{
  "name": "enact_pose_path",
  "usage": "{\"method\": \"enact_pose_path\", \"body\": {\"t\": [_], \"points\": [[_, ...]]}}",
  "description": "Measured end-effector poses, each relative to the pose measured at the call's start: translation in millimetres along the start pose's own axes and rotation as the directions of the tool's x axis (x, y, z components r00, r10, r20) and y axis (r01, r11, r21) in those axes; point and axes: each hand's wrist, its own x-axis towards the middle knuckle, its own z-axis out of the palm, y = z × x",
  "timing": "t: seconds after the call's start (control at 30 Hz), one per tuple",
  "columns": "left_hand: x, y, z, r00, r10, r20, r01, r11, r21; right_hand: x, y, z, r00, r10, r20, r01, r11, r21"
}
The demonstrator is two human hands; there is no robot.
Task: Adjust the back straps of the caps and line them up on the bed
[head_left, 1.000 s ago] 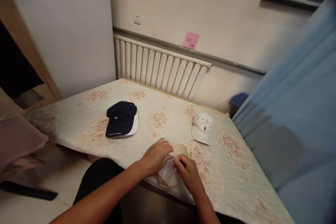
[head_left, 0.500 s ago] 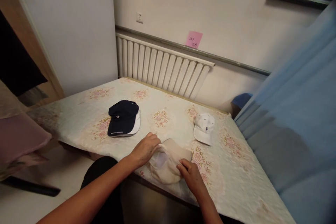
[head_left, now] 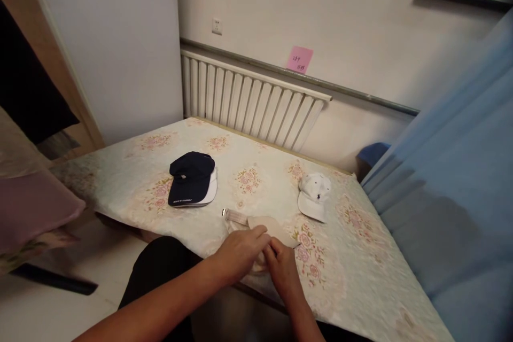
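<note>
Grips beige cap in left hand and right hand, with fingers closed on it, probably two-handed to steady something soft; can't make out exact pinch. Has it at near edge of flowered cloth, within easy reach.

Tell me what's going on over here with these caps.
A person's left hand and right hand, close together, hold a beige cap at the near edge of a flowered cloth, their grip partly hidden. The cap's strap sticks out to the left. Beyond, a dark cap lies to the left and a white cap to the right, both untouched.
</note>
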Motion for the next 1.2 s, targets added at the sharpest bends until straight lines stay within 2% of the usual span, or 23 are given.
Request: {"method": "enact_pose_path", "body": {"t": [0.1,0.23,0.37,0.53,0.8,0.9,1.0,1.13,1.2], "points": [[1.8,2.1,5.9,0.997,-0.009,0.082,0.004,0.998,0.065,-1.6,-4.6,1.7,1.0,-0.022,0.02,0.022,1.0,-0.008],[2.3,-6.4,4.2,0.989,0.002,0.147,-0.023,0.99,0.139,-6.9,0.4,1.2,0.994,-0.048,0.1,0.057,0.994,-0.09],[-0.3,-18.5,-4.6,0.992,-0.02,0.122,0.001,0.987,0.158,-12.6,12.0,0.8,0.985,-0.038,0.17,0.076,0.972,-0.221],[-1.1,-34.3,-12.4,0.995,-0.036,0.098,0.02,0.988,0.155,-16.6,21.4,0.0,0.98,0.018,0.199,0.074,0.892,-0.446],[0.4,-47.5,-18.2,0.993,-0.104,0.063,0.095,0.987,0.133,-23.1,22.3,-1.2,0.966,0.063,0.251,0.074,0.862,-0.501],[-0.7,-43.4,-19.6,0.985,-0.159,0.07,0.145,0.975,0.168,-24.5,22.9,0.9,0.965,0.08,0.251,0.065,0.851,-0.52],[-2.9,-28.5,-12.8,0.982,-0.164,0.096,0.143,0.97,0.196,-24.2,20.3,3.6,0.97,0.069,0.234,0.068,0.844,-0.533],[-6.7,-5.1,12.6,0.979,0.004,0.203,-0.039,0.986,0.164,-23.2,14.3,7.2,0.981,0.027,0.191,0.075,0.86,-0.505],[-7.9,0.0,26.3,0.972,0.033,0.232,-0.076,0.981,0.179,-23.9,12.7,8.6,0.983,0.007,0.181,0.08,0.88,-0.468]]}}
